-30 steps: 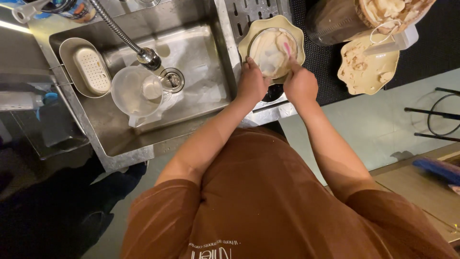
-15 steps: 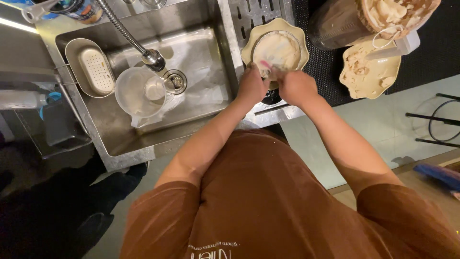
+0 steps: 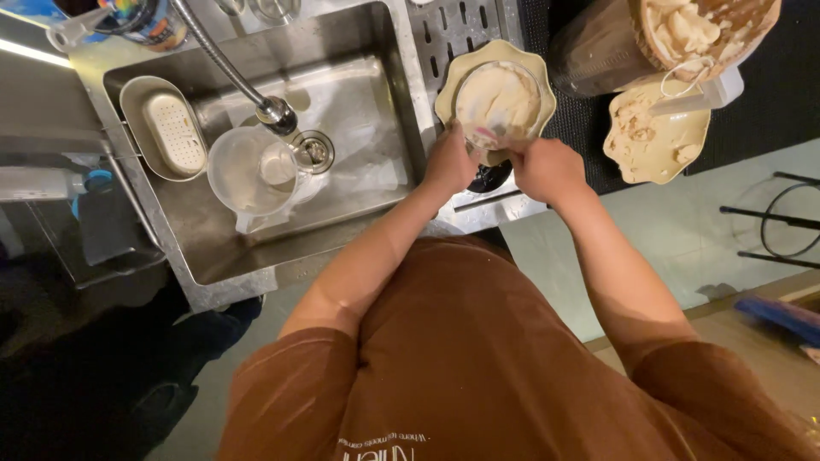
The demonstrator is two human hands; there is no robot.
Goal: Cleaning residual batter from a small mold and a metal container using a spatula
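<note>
Risk first: your left hand (image 3: 450, 162) gripped the near rim of the clear container (image 3: 500, 104), fingers curled shut on it, and the container looked tilted toward you over the scalloped cream plate (image 3: 451, 94). It was full of pale, thick batter or cream. If the tilt went further or that wet rim slipped, the contents would likely have gone over the plate's edge onto the slotted drain rack (image 3: 444, 34) or into the sink (image 3: 376, 171).

Your right hand (image 3: 547, 169) was closed in a fist just beside the container's near edge. A bit of pink showed between the two hands, maybe a scraper or spatula tip; couldn't tell what it was or which hand held it. If it was a scraper, a hard push against the wall could have knocked the container off the plate, since only one hand steadied it.

Both hands worked right at the counter (image 3: 478, 213) edge, next to the sink, so anything dropped would have fallen toward the floor or basin.

The container itself: round, see-through wall, smeared inside, pale filling with a lumpy surface. It sat on or just above the plate, right of the sink and left of the brown tub (image 3: 598, 47).

Nearby: a second cream plate (image 3: 658, 137) with scraps, a clear jug (image 3: 252, 171) under the tap (image 3: 273, 111), and a soap tray (image 3: 166, 128) on the sink's left wall.
</note>
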